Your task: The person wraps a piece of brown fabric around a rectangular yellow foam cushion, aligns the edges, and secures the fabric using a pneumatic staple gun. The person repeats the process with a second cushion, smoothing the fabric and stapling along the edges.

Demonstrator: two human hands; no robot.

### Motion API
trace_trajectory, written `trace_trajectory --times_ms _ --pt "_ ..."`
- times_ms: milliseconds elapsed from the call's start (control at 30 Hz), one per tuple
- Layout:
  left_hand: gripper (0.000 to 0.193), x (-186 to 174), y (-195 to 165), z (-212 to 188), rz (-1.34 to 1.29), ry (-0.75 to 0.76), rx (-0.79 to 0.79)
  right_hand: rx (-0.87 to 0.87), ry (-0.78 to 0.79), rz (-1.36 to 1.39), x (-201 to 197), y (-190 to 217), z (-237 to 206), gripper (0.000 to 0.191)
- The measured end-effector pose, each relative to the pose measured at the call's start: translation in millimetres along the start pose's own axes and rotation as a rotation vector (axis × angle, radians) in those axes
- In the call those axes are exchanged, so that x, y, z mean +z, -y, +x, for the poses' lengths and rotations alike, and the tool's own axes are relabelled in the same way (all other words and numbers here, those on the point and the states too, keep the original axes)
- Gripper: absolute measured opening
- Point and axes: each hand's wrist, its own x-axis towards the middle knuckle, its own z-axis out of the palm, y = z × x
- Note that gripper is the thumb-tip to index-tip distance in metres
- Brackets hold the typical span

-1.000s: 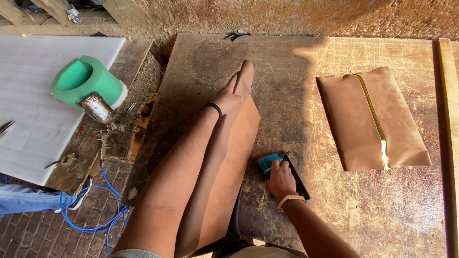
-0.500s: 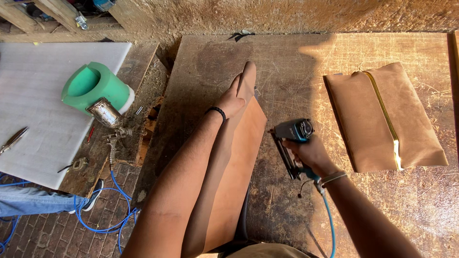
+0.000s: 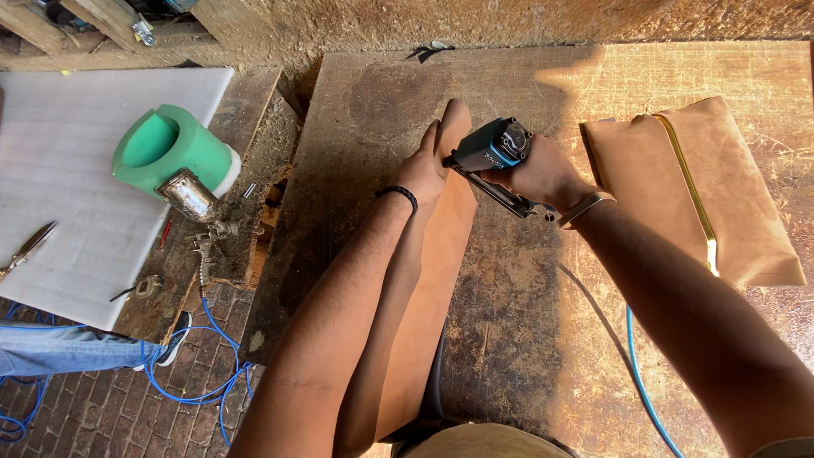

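Nearest us, our left forearm lies along a long tan panel [image 3: 428, 280] that runs away from us over the worn bench [image 3: 509, 339]; our left hand [image 3: 421, 170] rests flat on the panel's far end, fingers straight and pressed together, a black band at the wrist; just beside it our right hand [image 3: 543, 174] wraps a blue air stapler [image 3: 492, 153], fingers curled shut round its body, though we cannot tell whether a finger sits on the trigger; the nose points at the panel's edge, very close to our left fingertips, and that is the main risk as we judge it: a staple fired here could catch a finger if the nose slips or the left hand creeps; a tilted nose could also drive a staple crooked or mark the tan face; the blue hose [image 3: 640, 373] trails back past our right arm and could snag and jerk the tool off line; farther right a tan zipped cushion [image 3: 704, 191] lies well apart; to the left, a green foam block [image 3: 170, 148] and a spray gun [image 3: 191, 199] sit by a white sheet [image 3: 68, 170].
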Motion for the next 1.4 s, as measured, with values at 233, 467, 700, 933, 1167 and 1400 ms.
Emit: trace_trajectory --times_ms 233,467,700,933,1167,1400 --pt "0.115 -11.3 4.6 -64.0 -0.061 -0.019 0.168 0.232 0.229 -0.145 44.9 -41.1 -24.7 0.042" --pt "0.107 -12.7 24.5 -215.5 -0.249 -0.082 -0.197 0.473 0.433 -0.194 120.1 -83.0 -131.4 0.063" --pt "0.087 -3.1 5.2 -145.8 -0.211 -0.361 0.067 0.369 0.253 0.487 153.7 0.4 -172.2 0.057" --pt "0.101 18.3 33.2 -153.5 -0.286 -0.148 0.281 0.789 0.312 1.410 138.2 115.2 -174.5 0.057" --pt "0.091 70.3 85.7 -242.9 -0.731 -0.030 0.375 0.697 -0.206 1.360 176.8 152.3 -211.5 0.043" --pt "0.081 99.7 119.1 -216.7 -1.360 0.135 0.471 0.574 -0.438 0.821 222.1 140.2 -211.3 0.043"
